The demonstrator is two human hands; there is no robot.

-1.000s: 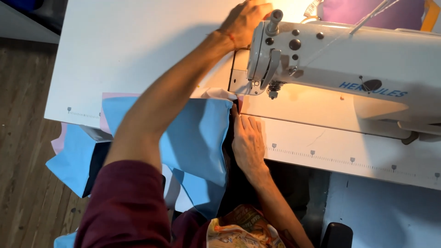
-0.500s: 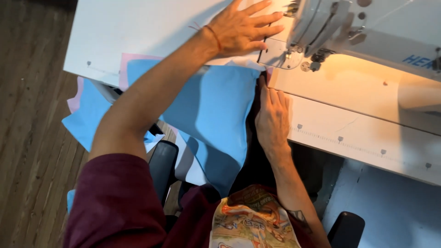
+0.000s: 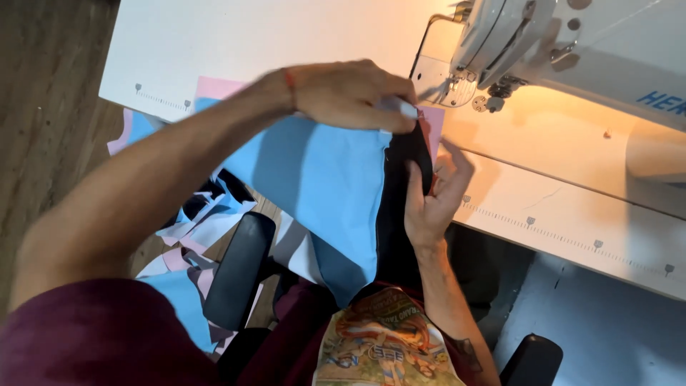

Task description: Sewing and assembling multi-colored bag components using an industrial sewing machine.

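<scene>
My left hand (image 3: 350, 93) is closed over the top edge of a light blue fabric piece (image 3: 321, 186), pinching it just in front of the sewing machine's needle area (image 3: 457, 86). My right hand (image 3: 429, 200) grips a black fabric strip (image 3: 400, 207) that runs along the blue piece's right edge, fingers curled around it. A pink layer (image 3: 431, 121) shows under the fabrics near the needle. The white sewing machine (image 3: 572, 50) sits at the upper right on a white table (image 3: 286, 36).
Loose blue, pink and black fabric pieces (image 3: 193, 221) hang off the table's front edge over a wooden floor (image 3: 43, 107). A black chair armrest (image 3: 239, 268) is below my left arm, another (image 3: 532, 361) at the lower right.
My left hand came down from the machine head, lay flat on the fabric, and now pinches its top edge. The right hand turned from flat to gripping the black strip. The view shifted right.
</scene>
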